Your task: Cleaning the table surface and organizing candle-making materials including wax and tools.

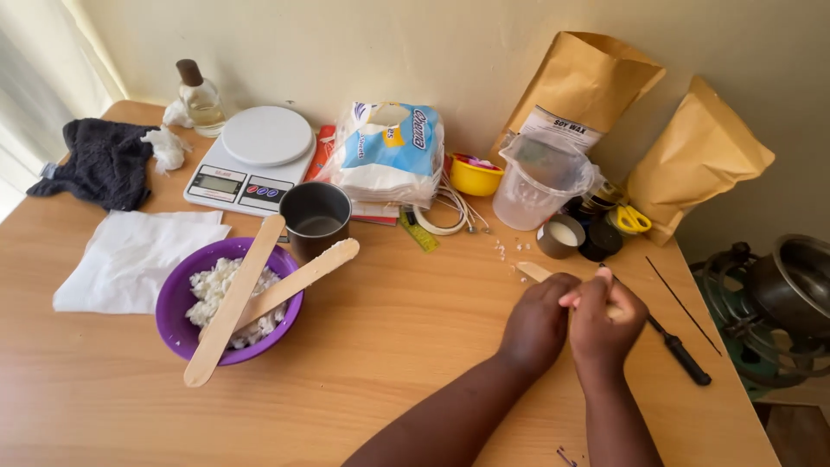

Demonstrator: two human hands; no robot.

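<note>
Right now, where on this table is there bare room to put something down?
Bare wood lies between the purple bowl and the left hand, along the near table edge. The back is crowded: digital scale, metal cup, tissue pack, measuring jug. The right hand sits beside a screwdriver.

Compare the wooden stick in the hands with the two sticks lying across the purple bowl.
The stick in the hands shows only its rounded tip; both hands, left and right, cover the rest. The two sticks on the purple bowl, a wide one and a narrower one, lie untouched and in full view, crossing over white flakes. All look like pale, flat wood with rounded ends.
</note>
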